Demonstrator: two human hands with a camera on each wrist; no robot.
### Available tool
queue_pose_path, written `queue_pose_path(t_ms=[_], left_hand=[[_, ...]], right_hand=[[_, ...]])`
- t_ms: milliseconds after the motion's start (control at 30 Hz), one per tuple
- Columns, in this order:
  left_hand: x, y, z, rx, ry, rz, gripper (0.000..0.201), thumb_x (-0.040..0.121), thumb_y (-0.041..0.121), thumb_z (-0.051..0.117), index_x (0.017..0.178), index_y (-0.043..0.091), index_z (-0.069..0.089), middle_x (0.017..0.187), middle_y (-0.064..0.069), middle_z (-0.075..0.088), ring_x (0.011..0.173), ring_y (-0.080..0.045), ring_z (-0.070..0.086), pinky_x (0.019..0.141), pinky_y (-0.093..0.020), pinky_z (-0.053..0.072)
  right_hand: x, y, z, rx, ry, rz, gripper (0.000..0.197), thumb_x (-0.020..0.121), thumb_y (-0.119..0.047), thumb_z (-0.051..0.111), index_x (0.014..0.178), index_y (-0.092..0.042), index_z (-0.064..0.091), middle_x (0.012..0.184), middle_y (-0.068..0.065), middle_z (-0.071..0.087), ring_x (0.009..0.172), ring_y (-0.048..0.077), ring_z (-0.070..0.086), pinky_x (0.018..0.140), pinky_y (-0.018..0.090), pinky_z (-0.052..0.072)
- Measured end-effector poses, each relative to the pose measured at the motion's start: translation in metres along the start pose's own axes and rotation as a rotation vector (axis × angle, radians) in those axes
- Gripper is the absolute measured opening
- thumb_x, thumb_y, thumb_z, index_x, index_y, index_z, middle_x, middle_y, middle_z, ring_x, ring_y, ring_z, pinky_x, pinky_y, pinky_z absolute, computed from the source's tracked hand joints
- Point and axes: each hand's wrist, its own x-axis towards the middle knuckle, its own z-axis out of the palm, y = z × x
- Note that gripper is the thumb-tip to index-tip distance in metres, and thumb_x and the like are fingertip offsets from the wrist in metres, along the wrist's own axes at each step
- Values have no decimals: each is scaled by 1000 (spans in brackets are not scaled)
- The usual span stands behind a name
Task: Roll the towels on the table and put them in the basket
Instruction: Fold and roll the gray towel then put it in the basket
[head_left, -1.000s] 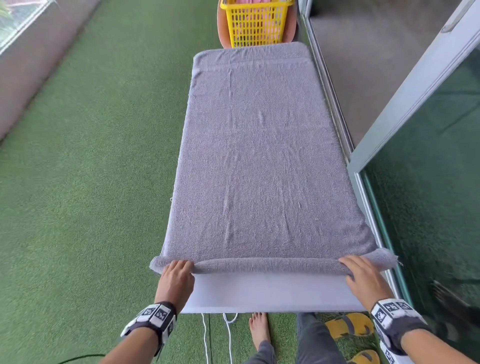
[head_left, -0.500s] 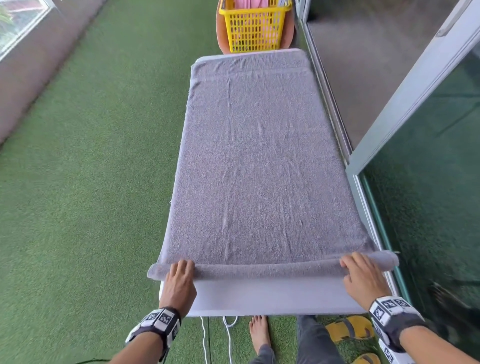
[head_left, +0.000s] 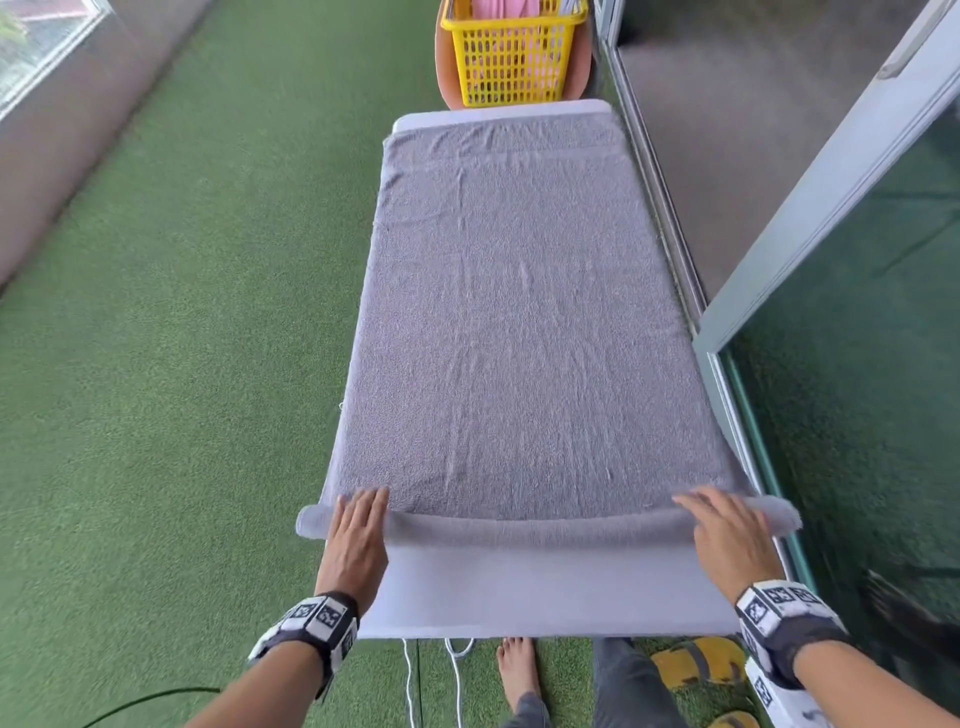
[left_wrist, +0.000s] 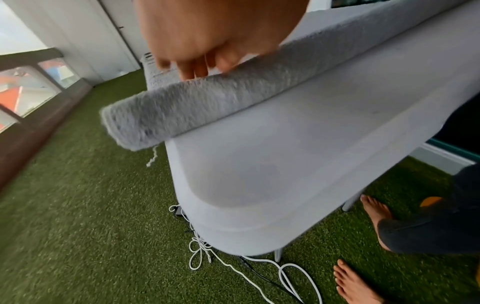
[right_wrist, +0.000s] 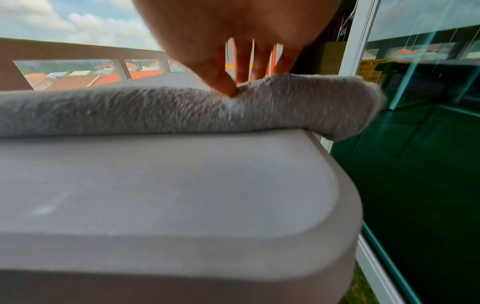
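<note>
A grey towel (head_left: 519, 322) lies flat along the white table (head_left: 545, 597), its near end wound into a thin roll (head_left: 545, 527). My left hand (head_left: 358, 525) presses on the roll's left end with straight fingers; in the left wrist view the left hand (left_wrist: 200, 65) lies over the roll (left_wrist: 207, 102). My right hand (head_left: 727, 525) presses flat on the right end, and the right wrist view shows its fingertips (right_wrist: 228, 88) pushing into the roll (right_wrist: 155, 111). A yellow basket (head_left: 511, 57) holding pink cloth stands beyond the table's far end.
Green artificial turf (head_left: 182, 364) covers the floor to the left. A glass sliding door and frame (head_left: 831, 218) run close along the table's right side. White cables (left_wrist: 233, 265) lie under the table's near end, by bare feet (head_left: 514, 675) and yellow sandals (head_left: 696, 660).
Both hands have pushed forward, from curled behind the roll to flat on top of it. The roll has thickened and moved away from the near edge, baring more table.
</note>
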Motion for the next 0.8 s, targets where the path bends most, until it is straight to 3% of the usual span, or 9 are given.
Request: queue_pose_path(t_ms=[67, 133, 233, 300, 400, 467, 633, 733, 800], left_hand=[[-6, 3, 7, 15, -10, 27, 69, 73, -7, 16, 134, -1, 48, 134, -19, 52, 127, -34, 48, 116, -37, 15], [-20, 4, 18, 24, -40, 58, 53, 82, 2, 35, 134, 0, 48, 135, -17, 52, 127, -31, 48, 116, -31, 5], [-25, 4, 20, 21, -98, 51, 60, 70, 9, 75, 126, 3, 56, 125, -14, 61, 117, -28, 58, 114, -41, 29], [-21, 8, 13, 8, -113, 44, 55, 61, 8, 81, 113, 8, 63, 107, -7, 68, 98, -23, 65, 99, -43, 47], [-21, 17, 2, 5, -94, 94, 39, 56, 4, 80, 89, 15, 63, 80, 3, 64, 71, -15, 60, 75, -34, 54], [-30, 20, 1, -16, -92, 88, 37, 54, 1, 80, 83, 16, 62, 75, 4, 62, 65, -14, 57, 67, -30, 53], [-73, 20, 10, -51, -84, 68, 16, 72, 8, 64, 83, 19, 60, 77, 7, 61, 66, -11, 54, 68, -30, 53], [-90, 20, 11, -95, -60, 74, 14, 80, 18, 38, 78, 29, 46, 71, 9, 55, 63, -11, 44, 65, -35, 51], [-91, 22, 11, -114, -44, 50, 23, 82, 12, 32, 89, 32, 42, 76, 5, 56, 67, -13, 46, 68, -38, 51]], right_hand=[[-10, 2, 14, 9, 94, -59, 46, 78, 0, 65, 121, -15, 64, 122, 6, 62, 106, 30, 60, 93, 47, 44], [-27, 3, 27, -36, 99, -147, 43, 83, -15, 62, 126, -11, 61, 125, 7, 62, 113, 30, 59, 105, 42, 32], [-38, 0, 29, -16, 43, -98, 54, 73, -13, 76, 124, -13, 62, 122, 4, 64, 113, 27, 59, 107, 41, 32], [-34, -5, 20, -14, -8, -38, 52, 64, -7, 80, 113, -17, 67, 111, -1, 66, 105, 23, 61, 99, 44, 43], [-32, -11, 10, -53, -44, -15, 46, 56, -8, 82, 96, -22, 66, 94, -7, 61, 91, 19, 59, 87, 41, 48], [-40, -11, 12, -57, -49, -9, 44, 51, -6, 83, 88, -22, 65, 86, -7, 58, 82, 18, 58, 79, 40, 50], [-79, -7, 19, -10, -72, 30, 37, 54, -9, 81, 82, -25, 62, 80, -13, 47, 76, 14, 51, 74, 36, 45], [-90, -2, 21, -62, -137, 45, 15, 72, -24, 66, 85, -30, 60, 87, -14, 56, 83, 12, 50, 85, 39, 36], [-88, 3, 22, -68, -107, 38, 22, 82, -29, 49, 98, -31, 64, 104, -12, 62, 98, 13, 54, 96, 42, 30]])
